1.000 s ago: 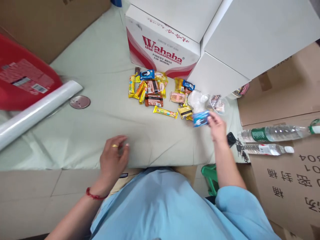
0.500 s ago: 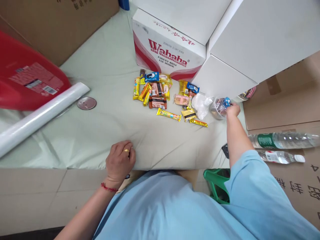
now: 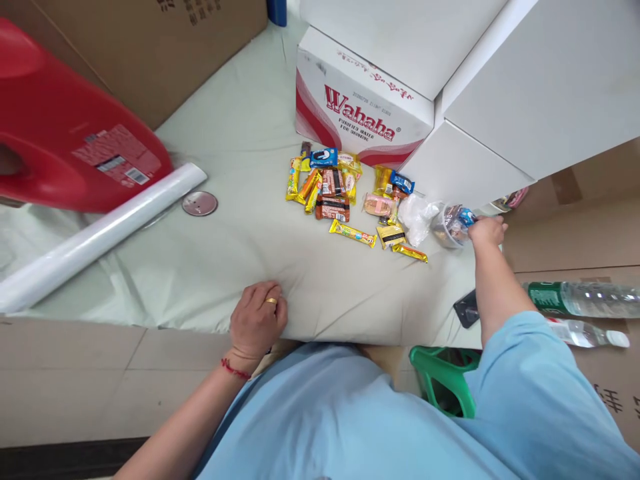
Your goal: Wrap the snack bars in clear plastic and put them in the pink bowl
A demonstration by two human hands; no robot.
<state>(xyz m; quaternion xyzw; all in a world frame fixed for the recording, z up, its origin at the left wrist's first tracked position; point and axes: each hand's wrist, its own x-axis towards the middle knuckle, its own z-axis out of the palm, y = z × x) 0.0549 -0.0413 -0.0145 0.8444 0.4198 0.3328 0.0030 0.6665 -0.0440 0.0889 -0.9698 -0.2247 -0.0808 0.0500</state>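
Note:
At the table's front edge rests my left hand (image 3: 259, 318), its fingers curled under and nothing seen in it. It wears a gold ring and a red wrist cord. My right hand (image 3: 487, 231) is at the right side of a clear plastic tub (image 3: 447, 233) holding wrapped snacks. Its fingers appear loosely apart, partly turned from view. A blue snack packet (image 3: 467, 217) at the tub's rim lies against the thumb side. Left of the tub is a crumpled white plastic bag (image 3: 418, 217). Wrapped snacks lie in two groups, with a yellow snack bar (image 3: 353, 233) in front.
A Wahaha carton (image 3: 363, 100) and white boxes (image 3: 480, 150) stand behind the snacks. A red jug (image 3: 90, 127), a plastic film roll (image 3: 105, 237) and a round lid (image 3: 199, 203) lie left. A phone (image 3: 467, 309), water bottles (image 3: 595, 299) and green stool (image 3: 445, 377) are right.
The view has shifted, so things appear farther right. My right hand has moved slightly right relative to the tub and the blue packet. My left hand keeps its curled pose.

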